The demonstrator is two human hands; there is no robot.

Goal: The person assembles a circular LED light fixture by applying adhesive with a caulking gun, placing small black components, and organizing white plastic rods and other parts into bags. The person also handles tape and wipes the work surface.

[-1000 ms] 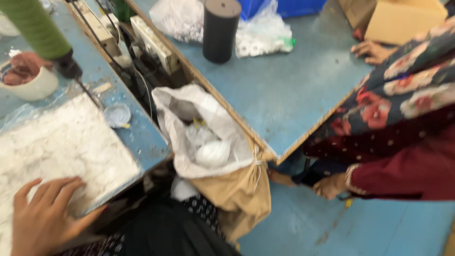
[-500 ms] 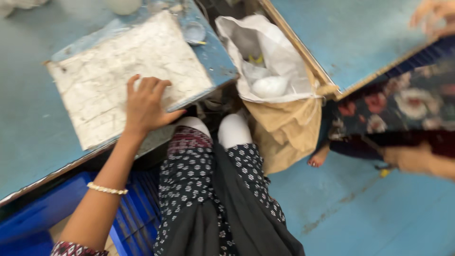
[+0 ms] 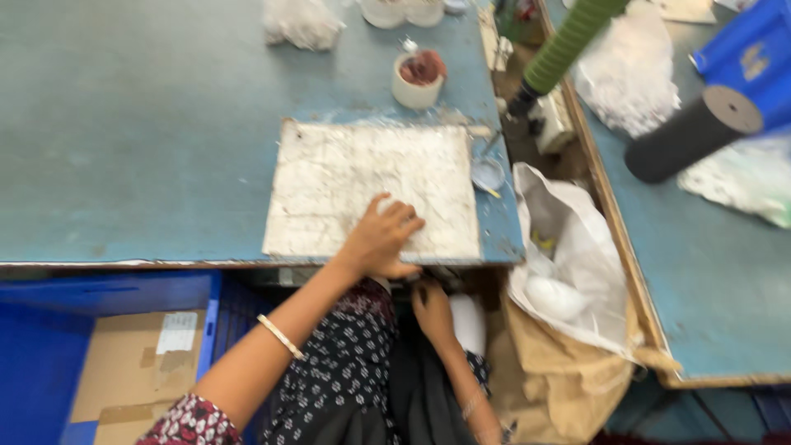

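Left hand [image 3: 381, 239] lies flat, fingers spread, on the near edge of a white crusted board [image 3: 371, 189] lying on the blue table [image 3: 140, 140]. Right hand [image 3: 431, 306] sits below the table edge; cannot tell its grip. Small cup [image 3: 418, 78] stands beyond the board.

My right hand [image 3: 432, 306] came into sight below the table edge [image 3: 247, 262], beside my knee, while my left hand [image 3: 381, 239] stayed flat on the white board [image 3: 346, 185].
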